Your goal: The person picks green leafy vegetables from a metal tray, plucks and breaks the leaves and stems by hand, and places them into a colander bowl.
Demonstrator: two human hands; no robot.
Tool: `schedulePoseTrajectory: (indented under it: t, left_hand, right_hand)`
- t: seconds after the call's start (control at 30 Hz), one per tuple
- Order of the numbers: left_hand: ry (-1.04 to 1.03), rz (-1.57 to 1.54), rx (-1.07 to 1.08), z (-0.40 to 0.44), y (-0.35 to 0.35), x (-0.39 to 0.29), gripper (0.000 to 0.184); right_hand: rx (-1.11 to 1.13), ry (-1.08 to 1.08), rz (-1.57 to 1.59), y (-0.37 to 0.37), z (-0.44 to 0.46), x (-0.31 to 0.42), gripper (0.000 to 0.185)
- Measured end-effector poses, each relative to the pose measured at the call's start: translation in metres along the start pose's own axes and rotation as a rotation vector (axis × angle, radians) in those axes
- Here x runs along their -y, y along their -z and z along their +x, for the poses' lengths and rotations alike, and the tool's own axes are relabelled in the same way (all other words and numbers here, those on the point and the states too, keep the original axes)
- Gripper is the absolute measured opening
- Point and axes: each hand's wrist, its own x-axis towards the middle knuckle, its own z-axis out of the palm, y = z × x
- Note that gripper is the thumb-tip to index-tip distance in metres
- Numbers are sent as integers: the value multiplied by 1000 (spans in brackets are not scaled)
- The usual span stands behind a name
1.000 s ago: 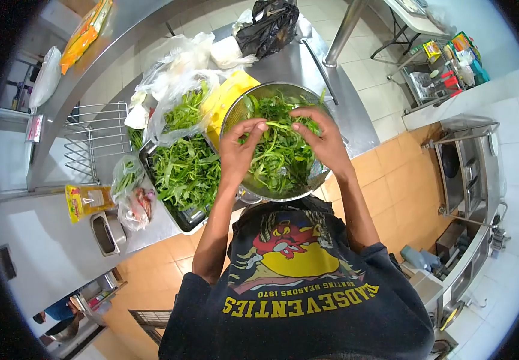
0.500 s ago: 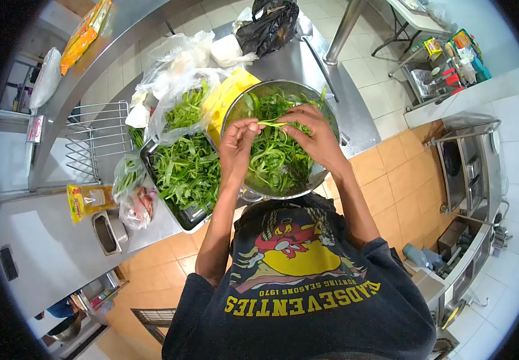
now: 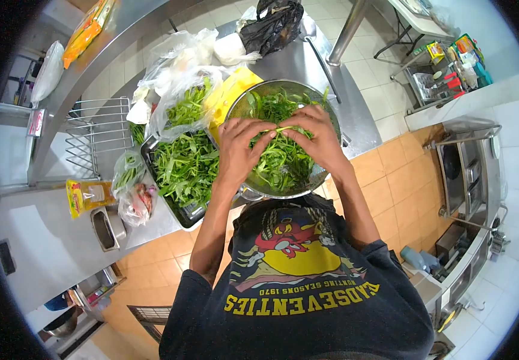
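Note:
Over a round mesh colander [image 3: 319, 174] my two hands hold one thin green stem [image 3: 281, 129] between them. My left hand [image 3: 239, 150] pinches its left end with thumb and fingers. The other end sits in the closed fingertips of my right hand [image 3: 319, 139]. Cut leafy greens [image 3: 280, 165] fill much of the colander below. To the left, a rectangular metal tray [image 3: 192, 217] carries a heap of similar leaves [image 3: 186, 168]. Behind it, more greens show in a clear plastic bag [image 3: 178, 99].
A yellow sheet-like item [image 3: 238, 87] lies behind the colander. At the back are a black plastic bag [image 3: 273, 30] and a long-handled ladle [image 3: 321, 65]. A wire rack [image 3: 97, 135], a yellow packet [image 3: 88, 197] and small bagged vegetables [image 3: 134, 204] stand left. A metal post [image 3: 346, 36] rises back right.
My left hand has moved up and turned, its fingers now meeting those of my right hand closely. Less of the stem shows between them.

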Motion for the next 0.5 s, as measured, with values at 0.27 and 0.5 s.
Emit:
schedulePoseTrajectory:
  t: [0.27,0.5]
  left_hand:
    - [-69,57,-71,-1,-4,-1,17]
    - [68,-87,-20,-3,-9,0,15]
  right_hand:
    - [-24,23,-38,-3,1,1,14]
    - [-23,-36,70,-5,3,5,10]
